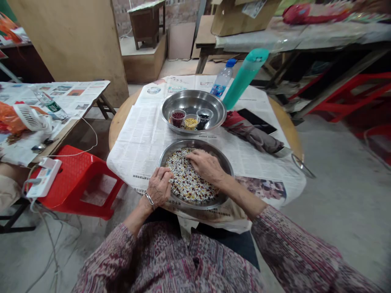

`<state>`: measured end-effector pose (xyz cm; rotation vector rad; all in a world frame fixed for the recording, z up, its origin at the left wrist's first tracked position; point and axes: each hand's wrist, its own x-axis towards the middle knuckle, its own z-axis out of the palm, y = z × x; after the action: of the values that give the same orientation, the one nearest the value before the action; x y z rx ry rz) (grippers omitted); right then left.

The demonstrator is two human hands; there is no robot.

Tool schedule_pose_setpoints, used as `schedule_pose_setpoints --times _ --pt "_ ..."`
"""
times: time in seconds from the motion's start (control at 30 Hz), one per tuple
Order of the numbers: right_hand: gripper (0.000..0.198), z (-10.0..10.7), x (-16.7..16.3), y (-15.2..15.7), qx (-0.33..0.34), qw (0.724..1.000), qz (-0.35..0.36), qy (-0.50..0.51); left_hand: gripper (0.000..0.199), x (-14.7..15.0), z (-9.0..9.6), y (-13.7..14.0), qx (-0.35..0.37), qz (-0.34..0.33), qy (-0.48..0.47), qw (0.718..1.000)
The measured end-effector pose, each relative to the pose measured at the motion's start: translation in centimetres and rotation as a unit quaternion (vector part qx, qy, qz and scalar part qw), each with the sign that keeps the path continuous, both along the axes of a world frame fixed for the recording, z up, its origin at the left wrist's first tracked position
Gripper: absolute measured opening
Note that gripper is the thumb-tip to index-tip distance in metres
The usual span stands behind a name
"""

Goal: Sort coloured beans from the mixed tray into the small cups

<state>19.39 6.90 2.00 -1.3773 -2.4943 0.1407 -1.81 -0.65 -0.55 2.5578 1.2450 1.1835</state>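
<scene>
A round steel basin sits nearest me, its bottom covered with a mix of white grains and dark red, yellow and black beans. My right hand reaches over this mix, fingertips bent together at its surface; whatever they pinch is hidden. At the basin's left rim my left hand rests with curled fingers, and I cannot make out what is in them. Behind stands a second steel basin. Inside it are three clear cups: one of red beans, one of yellow beans, one of black beans.
Newspaper covers the round table. Beyond the basins stand a water bottle and a tall teal bottle. A folded umbrella and a dark flat tablet lie at right. A red stool carries a power strip.
</scene>
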Motion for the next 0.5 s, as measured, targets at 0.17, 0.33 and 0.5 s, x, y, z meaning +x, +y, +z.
schedule_pose_setpoints --times 0.17,0.33,0.5 --pt "0.024 0.5 1.0 -1.1 0.020 0.990 -0.124 -0.062 0.024 0.0 0.1 0.0 -0.004 0.000 0.000 1.000" --pt "0.022 -0.2 -0.8 -4.6 -0.043 0.998 -0.027 0.028 0.024 -0.1 0.1 0.0 -0.008 -0.003 0.007 1.000" --pt "0.021 -0.8 -3.7 -6.3 -0.060 0.985 0.130 0.099 0.024 0.0 -0.1 0.0 -0.002 0.006 0.008 1.000"
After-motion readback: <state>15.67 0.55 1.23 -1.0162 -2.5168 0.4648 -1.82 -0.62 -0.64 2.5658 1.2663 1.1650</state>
